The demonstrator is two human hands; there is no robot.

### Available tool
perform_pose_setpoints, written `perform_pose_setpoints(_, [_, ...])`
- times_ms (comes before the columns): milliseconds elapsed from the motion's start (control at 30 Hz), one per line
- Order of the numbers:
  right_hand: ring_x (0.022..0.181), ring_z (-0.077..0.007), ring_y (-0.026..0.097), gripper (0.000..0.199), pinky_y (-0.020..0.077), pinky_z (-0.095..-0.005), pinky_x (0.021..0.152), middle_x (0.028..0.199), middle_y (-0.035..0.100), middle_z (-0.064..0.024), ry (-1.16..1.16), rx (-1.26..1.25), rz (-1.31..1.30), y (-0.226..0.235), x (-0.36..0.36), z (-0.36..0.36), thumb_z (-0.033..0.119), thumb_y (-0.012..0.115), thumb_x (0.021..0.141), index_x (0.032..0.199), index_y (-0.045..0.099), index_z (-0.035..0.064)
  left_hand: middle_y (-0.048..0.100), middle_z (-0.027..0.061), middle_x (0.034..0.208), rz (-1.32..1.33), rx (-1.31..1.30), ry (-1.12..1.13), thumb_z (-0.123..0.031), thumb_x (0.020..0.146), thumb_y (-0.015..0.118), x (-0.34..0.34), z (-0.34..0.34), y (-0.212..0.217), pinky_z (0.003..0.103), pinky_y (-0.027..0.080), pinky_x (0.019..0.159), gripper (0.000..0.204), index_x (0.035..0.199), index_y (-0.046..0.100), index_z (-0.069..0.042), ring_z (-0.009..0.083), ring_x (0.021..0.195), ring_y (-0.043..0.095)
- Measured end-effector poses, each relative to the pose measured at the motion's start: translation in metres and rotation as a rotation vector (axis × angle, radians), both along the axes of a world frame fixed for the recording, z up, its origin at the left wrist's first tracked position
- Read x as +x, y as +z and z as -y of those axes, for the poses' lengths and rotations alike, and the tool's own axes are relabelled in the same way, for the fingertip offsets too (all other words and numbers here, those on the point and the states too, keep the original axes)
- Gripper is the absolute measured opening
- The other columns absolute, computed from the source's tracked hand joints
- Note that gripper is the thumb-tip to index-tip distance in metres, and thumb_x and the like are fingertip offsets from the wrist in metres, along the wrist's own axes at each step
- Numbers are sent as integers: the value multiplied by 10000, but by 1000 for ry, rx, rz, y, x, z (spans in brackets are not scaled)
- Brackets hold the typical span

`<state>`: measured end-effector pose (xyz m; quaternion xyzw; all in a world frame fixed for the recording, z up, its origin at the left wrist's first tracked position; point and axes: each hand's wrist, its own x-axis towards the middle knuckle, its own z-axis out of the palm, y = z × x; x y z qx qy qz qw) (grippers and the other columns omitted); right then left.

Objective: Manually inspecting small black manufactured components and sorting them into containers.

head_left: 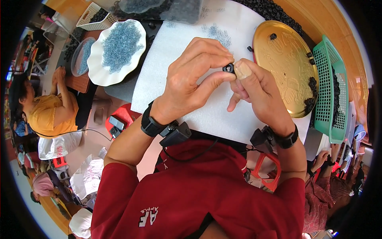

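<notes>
Two hands together: your left hand (189, 81) and your right hand (260, 87) meet over the white sheet (157, 75), their fingertips close together.
Black piece: a small black piece (228, 68) is held up over the far half of the white sheet, a hole facing you with something pale inside it.
Left grip: you pinch the black piece between thumb and forefinger, the other fingers curled behind.
Right grip: your thumb, wrapped in a tan plaster (243, 70), lies beside the black piece with the fingers bent under it; you cannot tell whether they pinch anything.
Wrists: you wear a dark strap on each.
Loose bits: small bluish bits (218, 35) lie scattered on the far part of the white sheet, beyond your hands.
Plate: left of the white sheet, a wavy-edged white plate (96, 69) carries a heap of similar bluish bits.
Gold tray: over the right edge of the white sheet, a round gold tray (278, 59) carries a few black lumps, mostly along its right side.
Green basket: farther right of the white sheet, a green basket (324, 87) holds more black pieces.
Co-worker: well left of the white sheet, a person in yellow (51, 117) sits with both hands raised.
</notes>
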<state>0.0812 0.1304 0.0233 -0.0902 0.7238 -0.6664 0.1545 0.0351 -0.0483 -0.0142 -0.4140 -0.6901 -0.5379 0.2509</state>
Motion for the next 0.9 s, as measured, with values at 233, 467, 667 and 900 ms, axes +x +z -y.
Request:
perform_pose_setpoints(233, [520, -133, 583, 413, 440, -248, 471, 668, 467, -30, -80, 76, -63, 1, 0, 6, 331, 390, 1014, 900, 573, -22, 645, 129, 933, 1, 31, -6, 9, 726, 729, -3, -3, -4, 336, 512, 767, 205, 917, 654, 19, 285, 913, 622])
perform_pose_setpoints(467, [521, -109, 547, 459, 471, -243, 485, 670, 478, -27, -13, -9, 38, -1, -9, -5, 386, 391, 1013, 920, 580, -22, 647, 123, 942, 113, 71, -56, 7, 741, 726, -4, -4, -6, 333, 512, 782, 209, 941, 668, 4, 270, 927, 626])
perform_pose_setpoints(667, [541, -67, 444, 494, 551, -265, 551, 682, 484, 0, 173, -157, 182, -4, -16, -14, 473, 452, 983, 915, 581, 2, 657, 109, 1004, 243, 95, -160, -29, 770, 724, -4, -3, -6, 343, 502, 844, 195, 959, 674, -15, 261, 966, 630])
perform_pose_setpoints(900, [583, -63, 430, 377, 520, -260, 587, 712, 469, 15, 108, -313, 135, -12, -12, -7, 390, 531, 968, 981, 577, 16, 668, 145, 1086, 254, 111, -184, -17, 784, 706, -1, 0, 0, 382, 497, 914, 196, 976, 666, -13, 309, 1082, 616])
